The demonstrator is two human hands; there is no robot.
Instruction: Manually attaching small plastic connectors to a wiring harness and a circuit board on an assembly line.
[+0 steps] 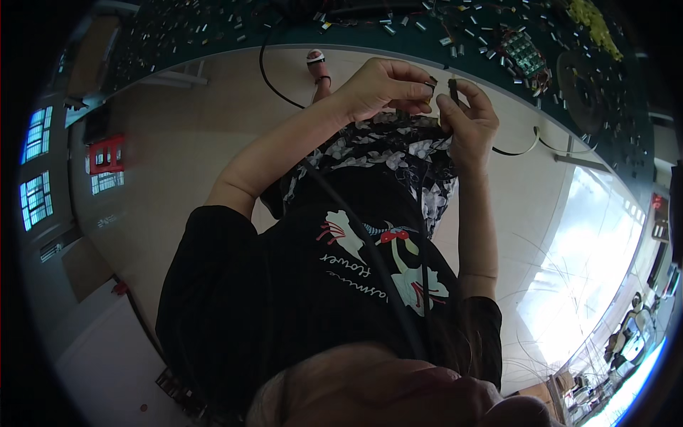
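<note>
Just in front of the table's near edge, my left hand (384, 89) is closed with thumb and fingers pinched on a small dark piece with a yellowish part (430, 85). Close beside it on the right, my right hand (471, 124) pinches a short, dark, narrow strip (453, 92) between thumb and bent fingers. A slim gap separates the two pieces. Both are too small to name by kind, and my fingers cover part of each.
Across the dark green tabletop (206, 35) lie many small silver cylinders (420, 26). A green board-like block (525, 55) with wires and a yellow pile (596, 27) are at the right. A black cable (269, 80) hangs off the edge. A red stool (105, 155) stands far left.
</note>
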